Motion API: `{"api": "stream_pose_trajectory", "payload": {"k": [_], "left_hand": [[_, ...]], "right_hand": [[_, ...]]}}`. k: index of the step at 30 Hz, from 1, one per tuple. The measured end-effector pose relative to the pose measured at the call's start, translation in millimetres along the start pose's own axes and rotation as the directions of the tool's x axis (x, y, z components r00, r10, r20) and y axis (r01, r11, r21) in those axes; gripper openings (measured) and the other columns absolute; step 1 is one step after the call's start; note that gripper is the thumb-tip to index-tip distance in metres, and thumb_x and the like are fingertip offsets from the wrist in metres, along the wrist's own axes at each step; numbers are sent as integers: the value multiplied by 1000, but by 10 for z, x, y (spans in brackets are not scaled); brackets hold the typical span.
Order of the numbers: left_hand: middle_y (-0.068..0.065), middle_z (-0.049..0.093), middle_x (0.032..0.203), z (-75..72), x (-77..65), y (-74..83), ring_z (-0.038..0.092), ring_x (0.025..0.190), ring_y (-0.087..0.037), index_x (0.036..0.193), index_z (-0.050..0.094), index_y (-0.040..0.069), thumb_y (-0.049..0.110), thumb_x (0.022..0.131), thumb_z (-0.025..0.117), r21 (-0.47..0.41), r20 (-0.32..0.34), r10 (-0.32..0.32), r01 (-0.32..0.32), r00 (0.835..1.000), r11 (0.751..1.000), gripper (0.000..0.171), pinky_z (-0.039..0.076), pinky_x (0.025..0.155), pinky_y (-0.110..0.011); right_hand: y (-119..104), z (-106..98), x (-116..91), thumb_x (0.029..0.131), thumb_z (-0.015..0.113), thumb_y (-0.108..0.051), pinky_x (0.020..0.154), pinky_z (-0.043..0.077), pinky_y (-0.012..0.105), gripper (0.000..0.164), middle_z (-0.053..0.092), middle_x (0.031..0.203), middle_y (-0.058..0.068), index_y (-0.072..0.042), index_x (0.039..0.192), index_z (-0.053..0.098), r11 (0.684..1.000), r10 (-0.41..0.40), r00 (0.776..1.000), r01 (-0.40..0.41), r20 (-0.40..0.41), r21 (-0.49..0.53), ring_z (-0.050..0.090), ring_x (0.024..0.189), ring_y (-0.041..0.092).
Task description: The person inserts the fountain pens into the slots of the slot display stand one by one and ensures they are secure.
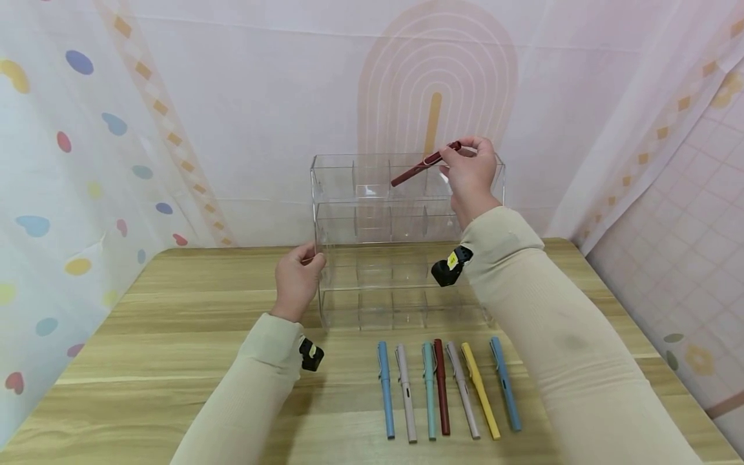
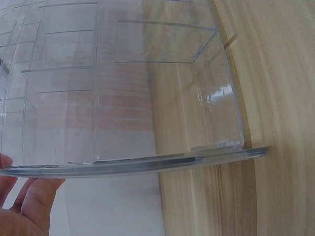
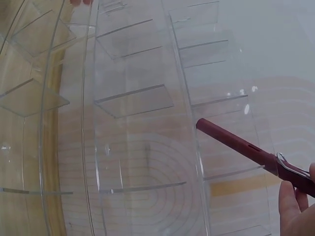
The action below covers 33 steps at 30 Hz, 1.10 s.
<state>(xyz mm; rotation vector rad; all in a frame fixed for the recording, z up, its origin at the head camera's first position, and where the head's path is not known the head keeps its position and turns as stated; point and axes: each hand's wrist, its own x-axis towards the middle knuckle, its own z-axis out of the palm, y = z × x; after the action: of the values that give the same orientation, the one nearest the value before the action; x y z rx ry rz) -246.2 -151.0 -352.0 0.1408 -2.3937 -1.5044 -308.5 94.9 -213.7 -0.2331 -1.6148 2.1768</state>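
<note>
A clear acrylic rack [image 1: 374,244] with tiers of divided compartments stands upright on the table. My right hand [image 1: 471,175] pinches a dark red pen [image 1: 421,167] by its capped end, above the top tier. The pen is tilted, its bare end pointing down and left near the top compartments; the right wrist view shows its silver clip [image 3: 290,167]. At the rack's left side, my left hand [image 1: 298,279] grips the edge of the side panel [image 2: 128,166], with fingers [image 2: 37,199] seen on the panel's outer face.
On the wooden table [image 1: 192,323], several pens lie in a row before the rack: blue [image 1: 386,391], grey [image 1: 406,394], teal [image 1: 429,391], red [image 1: 442,387], yellow [image 1: 481,391] and others. A patterned cloth [image 1: 261,97] hangs behind.
</note>
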Motion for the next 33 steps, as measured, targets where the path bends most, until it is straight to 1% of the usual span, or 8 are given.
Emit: {"api": "stream_pose_trajectory", "payload": {"k": [7, 13, 24, 26, 30, 33], "left_hand": [[-21, 65, 111, 18, -7, 6, 62, 103, -28, 126, 61, -3, 7, 92, 53, -15, 4, -4, 4, 1000, 1000, 36, 44, 63, -12], [-20, 65, 112, 32, -9, 2, 62, 103, -27, 126, 61, -2, 8, 93, 53, -21, 11, -13, 13, 1000, 1000, 36, 45, 63, -12], [-20, 66, 111, 37, 5, 2, 62, 103, -28, 125, 62, -2, 8, 92, 53, -4, 1, -10, 10, 1000, 1000, 36, 46, 66, -14], [-20, 66, 111, 37, 6, 2, 62, 103, -27, 125, 62, -2, 8, 92, 53, -4, 0, -9, 9, 1000, 1000, 36, 46, 66, -14], [-19, 66, 111, 36, 7, -5, 62, 104, -27, 125, 62, -2, 7, 92, 54, -4, 0, -8, 8, 1000, 1000, 36, 47, 68, -17], [-19, 66, 112, 34, 9, -11, 62, 105, -27, 126, 61, -2, 8, 92, 54, 6, 0, -6, 6, 1000, 1000, 37, 49, 74, -23]], "right_hand": [[17, -4, 21, 87, 66, 1, 84, 53, 33, 24, 54, 94, 3, -12, 96, 49, 999, -24, 1000, 24, -2, -42, 59, 80, 13], [19, -23, 23, 88, 65, 0, 84, 53, 33, 24, 53, 96, 3, -11, 101, 49, 996, -30, 1000, 31, 2, -78, 58, 82, 13], [31, -33, 25, 88, 65, 2, 85, 52, 35, 24, 52, 92, 2, -10, 103, 49, 994, -58, 998, 58, 5, -92, 56, 78, 11], [35, -34, 24, 87, 65, 2, 83, 52, 34, 24, 52, 92, 1, -10, 103, 49, 994, -64, 998, 65, 8, -93, 55, 77, 11], [42, -39, 25, 87, 65, 2, 80, 52, 32, 25, 53, 91, 1, -10, 103, 50, 993, -67, 998, 68, 11, -93, 55, 77, 11], [40, -50, 18, 87, 66, 1, 81, 52, 31, 28, 53, 93, 2, -8, 109, 51, 991, -65, 998, 66, 19, -117, 56, 80, 11]]}}
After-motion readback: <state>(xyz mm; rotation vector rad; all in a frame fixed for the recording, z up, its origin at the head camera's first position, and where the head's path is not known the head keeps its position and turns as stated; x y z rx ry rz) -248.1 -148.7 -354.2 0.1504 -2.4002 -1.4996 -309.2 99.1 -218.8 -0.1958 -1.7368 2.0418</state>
